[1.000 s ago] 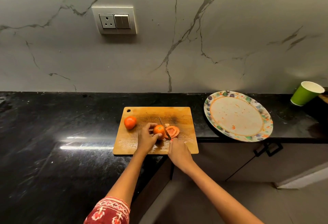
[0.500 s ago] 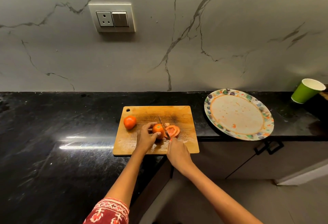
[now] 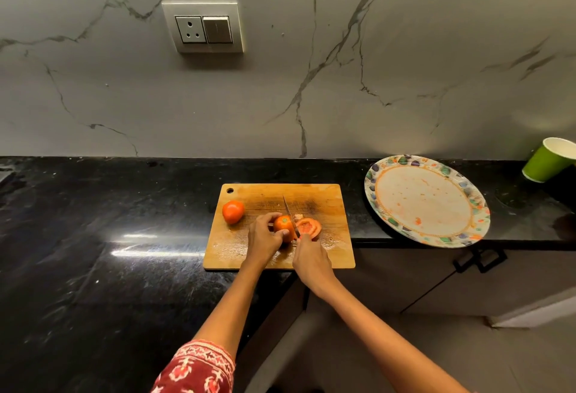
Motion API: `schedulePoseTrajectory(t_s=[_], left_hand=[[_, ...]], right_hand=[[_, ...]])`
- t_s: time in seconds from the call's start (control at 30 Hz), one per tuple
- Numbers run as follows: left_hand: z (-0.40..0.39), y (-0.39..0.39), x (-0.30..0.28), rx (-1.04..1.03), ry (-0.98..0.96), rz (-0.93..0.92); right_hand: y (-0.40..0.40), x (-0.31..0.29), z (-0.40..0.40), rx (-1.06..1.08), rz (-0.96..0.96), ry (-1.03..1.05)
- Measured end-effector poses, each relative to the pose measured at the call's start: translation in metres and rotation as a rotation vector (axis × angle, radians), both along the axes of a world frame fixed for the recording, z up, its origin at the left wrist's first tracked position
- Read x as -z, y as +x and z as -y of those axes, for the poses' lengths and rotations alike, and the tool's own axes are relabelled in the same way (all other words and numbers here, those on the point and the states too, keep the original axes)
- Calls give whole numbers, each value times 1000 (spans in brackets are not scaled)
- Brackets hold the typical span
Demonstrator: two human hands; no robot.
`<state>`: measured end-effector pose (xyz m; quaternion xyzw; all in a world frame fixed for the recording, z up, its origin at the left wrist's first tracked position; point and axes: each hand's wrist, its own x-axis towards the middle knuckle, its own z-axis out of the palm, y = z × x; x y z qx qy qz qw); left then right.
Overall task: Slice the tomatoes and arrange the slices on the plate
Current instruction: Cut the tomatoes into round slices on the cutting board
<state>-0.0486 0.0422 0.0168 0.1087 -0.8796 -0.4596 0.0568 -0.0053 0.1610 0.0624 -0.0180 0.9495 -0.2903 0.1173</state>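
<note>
Sitting near the middle of the rectangular wooden cutting board [image 3: 311, 196], the round orange-red tomato being cut [image 3: 283, 226] is taking the thin steel knife blade [image 3: 290, 213] along its right side, with the tip pointing away from the person. The left hand [image 3: 265, 238] is curling over this tomato, thumb and fingers grasping it from the left and front. The right hand [image 3: 310, 257] is wrapping around the knife handle, which is hidden under the fingers.

Cutting well here, in my judgement, is a matter of keeping the left fingertips tucked back from the blade, drawing the knife in a sawing stroke rather than pressing straight down, and holding the blade parallel to the last cut so the slices come out even. The skin looks smooth, so the fruit is probably liable to roll or slip on the wet board.

Lying flat just right of the blade, the pale red tomato slice [image 3: 308, 226] is showing its cut face. A second whole orange-red tomato [image 3: 232, 211] is waiting near the board's left edge.

Resting on the black stone counter [image 3: 93, 221] to the right, the round plate with a multicoloured patterned rim [image 3: 374, 174] is holding no slices, only faint orange smears. Beyond it, the green paper cup [image 3: 545, 160] is leaning; nothing is showing inside it.
</note>
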Motion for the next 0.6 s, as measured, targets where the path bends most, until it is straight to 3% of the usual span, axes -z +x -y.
schedulePoseTrajectory(t_s=[0.17, 0.6], left_hand=[[1, -3, -1, -20, -8, 23], [-4, 4, 0, 76, -65, -100]], right_hand=[[11, 9, -3, -13, -15, 64], [3, 28, -14, -58, 99, -8]])
